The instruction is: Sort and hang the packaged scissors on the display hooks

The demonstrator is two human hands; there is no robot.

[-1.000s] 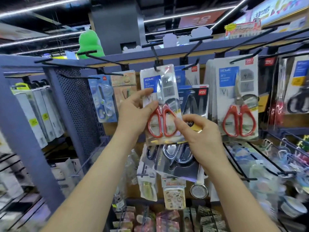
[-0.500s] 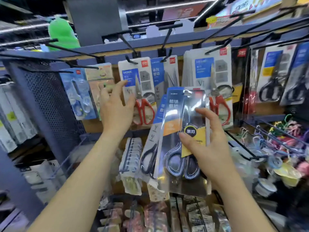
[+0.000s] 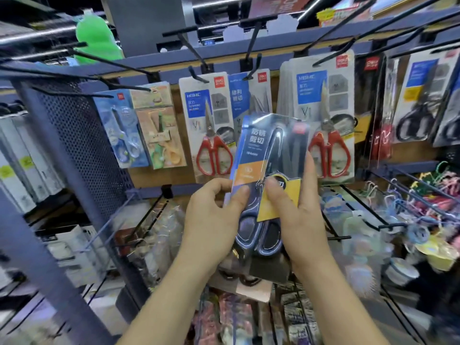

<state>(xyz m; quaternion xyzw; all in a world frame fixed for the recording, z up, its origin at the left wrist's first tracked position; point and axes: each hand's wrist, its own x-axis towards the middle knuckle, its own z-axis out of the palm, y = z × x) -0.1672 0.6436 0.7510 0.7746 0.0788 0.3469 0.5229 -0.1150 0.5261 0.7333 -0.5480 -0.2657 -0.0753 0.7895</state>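
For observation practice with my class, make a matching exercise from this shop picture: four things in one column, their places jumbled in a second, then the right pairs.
Things
1 dark-handled scissors pack
2 blue-handled scissors pack
3 yellow-handled scissors pack
4 green object

Places
A above the top rail, at the left
B hanging beside the perforated panel
C held by the left hand and right hand
D hanging between thing 2 and a red-handled scissors pack

Pairs: 1-C, 2-B, 3-D, 4-A
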